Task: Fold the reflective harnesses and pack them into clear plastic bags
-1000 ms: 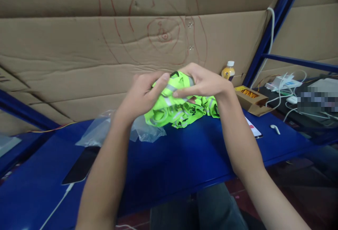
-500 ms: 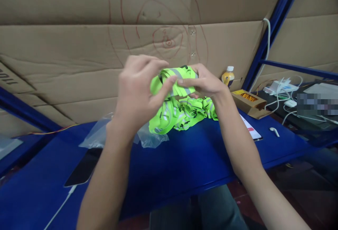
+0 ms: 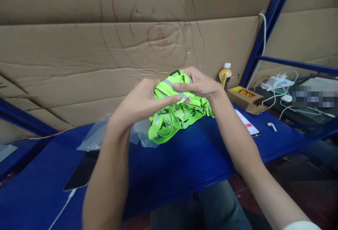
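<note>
A bundle of neon-yellow reflective straps (image 3: 169,90) with grey stripes and black bits is gathered between my two hands. My left hand (image 3: 144,100) wraps its left side, thumb laid across the front and fingers hidden behind. From the right, my right hand (image 3: 199,82) grips the bundle, its thumb pressing on the front. Below them, a heap of the same reflective straps (image 3: 191,112) lies tangled on the blue table (image 3: 179,163). A crumpled clear plastic bag (image 3: 145,133) sits beside the heap on the left, partly behind my left arm.
A dark phone (image 3: 81,172) with a white cable lies at left. To the right are a lit phone (image 3: 247,122), a white earbud (image 3: 271,127), an open cardboard box (image 3: 245,100) and a yellow bottle (image 3: 225,76). Cardboard sheets (image 3: 79,47) stand behind the table.
My left hand has come down and closed around the bundle's left side; earlier it was raised with its fingers above. The whole view has shifted slightly.
</note>
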`<state>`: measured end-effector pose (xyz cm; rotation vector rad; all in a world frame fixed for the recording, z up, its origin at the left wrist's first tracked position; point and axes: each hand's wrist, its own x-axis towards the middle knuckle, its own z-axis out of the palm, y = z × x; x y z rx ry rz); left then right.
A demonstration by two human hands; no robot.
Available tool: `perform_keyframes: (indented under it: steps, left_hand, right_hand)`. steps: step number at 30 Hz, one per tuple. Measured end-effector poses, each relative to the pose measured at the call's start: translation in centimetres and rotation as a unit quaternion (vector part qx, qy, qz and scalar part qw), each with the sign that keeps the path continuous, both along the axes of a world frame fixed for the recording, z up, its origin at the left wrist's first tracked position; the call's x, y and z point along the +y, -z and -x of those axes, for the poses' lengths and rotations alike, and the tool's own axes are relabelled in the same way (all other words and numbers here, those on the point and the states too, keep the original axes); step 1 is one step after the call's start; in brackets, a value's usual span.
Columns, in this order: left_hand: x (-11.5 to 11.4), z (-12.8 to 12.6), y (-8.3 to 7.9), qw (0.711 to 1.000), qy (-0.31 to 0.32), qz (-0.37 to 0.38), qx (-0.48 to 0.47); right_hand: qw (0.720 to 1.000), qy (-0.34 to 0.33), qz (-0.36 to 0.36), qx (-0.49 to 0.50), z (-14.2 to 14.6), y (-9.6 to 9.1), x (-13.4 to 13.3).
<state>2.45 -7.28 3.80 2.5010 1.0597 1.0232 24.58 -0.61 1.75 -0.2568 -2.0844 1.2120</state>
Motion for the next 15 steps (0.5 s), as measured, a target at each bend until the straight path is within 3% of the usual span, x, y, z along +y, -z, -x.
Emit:
perform_keyframes:
  steps: [3, 5, 10, 15]
  left_hand:
    - [0.6, 0.8, 0.0, 0.994, 0.056, 0.095, -0.024]
    - [1.3, 1.3, 0.2, 0.992, 0.067, 0.097, -0.040]
    - [1.8, 1.2, 0.7, 0.998, 0.014, -0.048, -0.032]
    - [1.5, 0.2, 1.3, 0.976, -0.057, -0.209, 0.027]
  right_hand:
    - [0.999, 0.005, -0.036, -0.037, 0.0, -0.5, -0.2]
    - [0.996, 0.028, -0.061, -0.055, 0.1, -0.9, -0.4]
    - [0.984, 0.110, -0.106, -0.090, -0.2, -1.9, -1.7]
    - [0.993, 0.090, -0.015, -0.069, -0.8, -2.1, -2.1]
